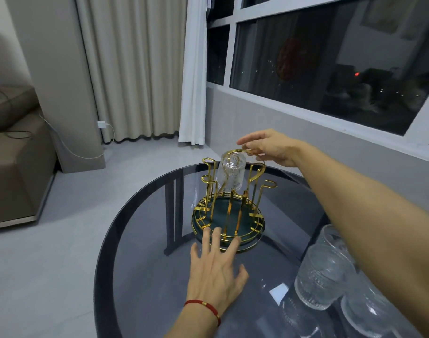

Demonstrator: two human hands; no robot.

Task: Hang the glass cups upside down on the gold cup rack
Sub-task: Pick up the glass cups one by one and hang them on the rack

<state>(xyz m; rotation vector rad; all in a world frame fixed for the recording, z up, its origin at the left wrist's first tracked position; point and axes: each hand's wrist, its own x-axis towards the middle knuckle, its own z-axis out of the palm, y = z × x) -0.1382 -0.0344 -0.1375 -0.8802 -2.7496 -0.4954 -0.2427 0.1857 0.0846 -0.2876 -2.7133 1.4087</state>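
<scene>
- One ribbed clear glass cup [230,172] already hangs mouth-down on a far prong of the gold wire cup rack with a dark green round base [229,222]; the other prongs that show stand bare.
- Several more ribbed clear glass cups [317,276] wait upright in a cluster at the near right of the dark smoked-glass oval surface [145,252], partly hidden under the right forearm. I count at least three, so most of the hanging is judged still to do.
- The right hand [269,147] reaches over the rack's top. Its thumb and forefinger pinch the gold loop handle above the hung cup, while the other fingers are spread loose; it carries no cup.
- The left hand [217,269], a red cord bracelet at the wrist, lies open and flat with fingers fanned. Its fingertips rest against the near rim of the rack's base, seemingly steadying it, and clasp nothing.
- The rack stands toward the far middle of the surface.
</scene>
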